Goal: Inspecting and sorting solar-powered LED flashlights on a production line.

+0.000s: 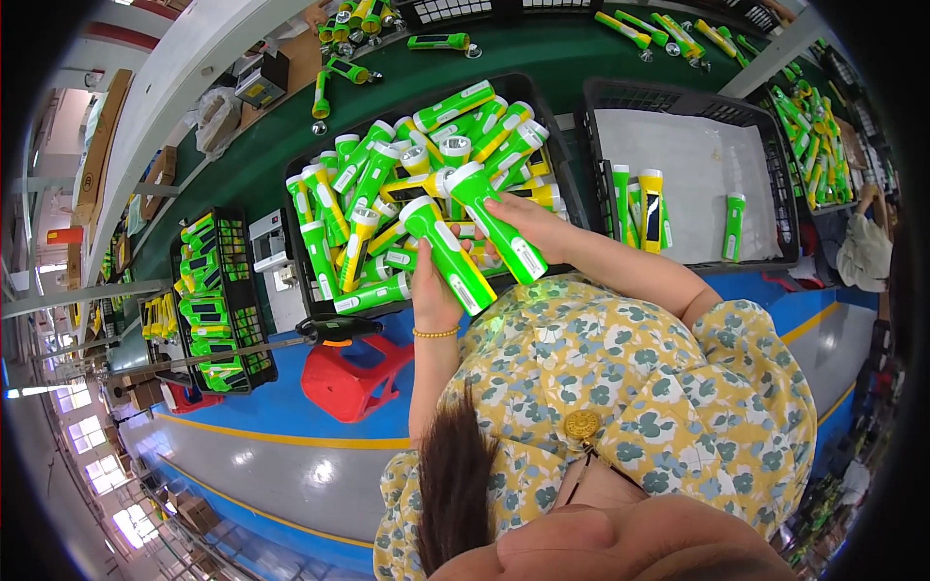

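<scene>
L hand (435, 292) grips L flashlight (448, 254), R hand (531, 225) grips R flashlight (494, 223); both green w/ white heads, held side by side over the near edge of the full crate (570, 167). Long axes approx. parallel, diag.: heads point up-left, away from the body, tails down-right twd the patterned top (639, 387). Fingers closed around each body; most fingertips hidden behind them, lens faces not visible. Lower layers in full crate covered by the top ones, so no count poss. Far-R flashlight pile (812, 145) partly cut off by a post.

Full crate: black, heaped w/ green & yellow flashlights at mixed angles. R crate (690, 95): black, white sheet lining, a few flashlights at its L side, one green (734, 228) nr R side, approx. upright in view. L basket (235, 254): black, stacked w/ more.
</scene>
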A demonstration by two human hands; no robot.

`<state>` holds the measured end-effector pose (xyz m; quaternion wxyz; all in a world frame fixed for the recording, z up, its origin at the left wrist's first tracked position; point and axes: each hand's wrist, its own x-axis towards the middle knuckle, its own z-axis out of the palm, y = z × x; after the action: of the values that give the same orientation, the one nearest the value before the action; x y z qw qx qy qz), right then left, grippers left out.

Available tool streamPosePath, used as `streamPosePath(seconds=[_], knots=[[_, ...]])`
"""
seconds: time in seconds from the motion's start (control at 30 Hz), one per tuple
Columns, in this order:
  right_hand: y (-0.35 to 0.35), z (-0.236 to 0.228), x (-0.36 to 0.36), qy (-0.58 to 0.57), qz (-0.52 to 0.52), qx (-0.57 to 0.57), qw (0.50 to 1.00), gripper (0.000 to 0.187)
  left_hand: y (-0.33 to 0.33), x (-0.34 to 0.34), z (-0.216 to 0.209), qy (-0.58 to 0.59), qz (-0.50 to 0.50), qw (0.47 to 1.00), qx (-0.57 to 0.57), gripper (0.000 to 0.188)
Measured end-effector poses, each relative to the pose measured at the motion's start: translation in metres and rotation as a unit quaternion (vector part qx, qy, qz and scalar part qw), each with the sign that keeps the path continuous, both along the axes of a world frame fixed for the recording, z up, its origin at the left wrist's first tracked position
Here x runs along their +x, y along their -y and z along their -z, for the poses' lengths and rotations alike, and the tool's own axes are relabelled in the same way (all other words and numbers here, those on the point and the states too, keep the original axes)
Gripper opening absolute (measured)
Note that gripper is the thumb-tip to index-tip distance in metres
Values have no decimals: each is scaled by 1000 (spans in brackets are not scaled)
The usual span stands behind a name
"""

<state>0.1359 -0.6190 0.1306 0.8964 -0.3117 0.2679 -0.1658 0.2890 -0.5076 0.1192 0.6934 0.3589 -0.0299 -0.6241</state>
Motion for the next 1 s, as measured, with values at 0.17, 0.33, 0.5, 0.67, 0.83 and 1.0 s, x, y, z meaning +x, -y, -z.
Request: streamPosePath(seconds=[0.17,0.33,0.5,0.67,0.83,1.0], knots=[[-8,-4,3,-36,27,-57,997,40,-1,7,13,3,27,1000,3,45],[-13,-6,2,-45,42,-119,991,39,0,-2,-2,59,38,997,-11,50],[-18,-8,2,-47,46,-134,989,42,1,-4,0,27,26,999,-39,51],[-20,-15,-2,-29,24,-166,985,45,-1,-2,-4,-45,22,997,-58,61],[-20,-11,-7,2,-28,-100,995,48,-6,-3,-7,-106,27,992,-69,70],[-21,-6,-6,-19,-12,-234,972,54,-5,-5,-4,-128,36,986,-96,69]])
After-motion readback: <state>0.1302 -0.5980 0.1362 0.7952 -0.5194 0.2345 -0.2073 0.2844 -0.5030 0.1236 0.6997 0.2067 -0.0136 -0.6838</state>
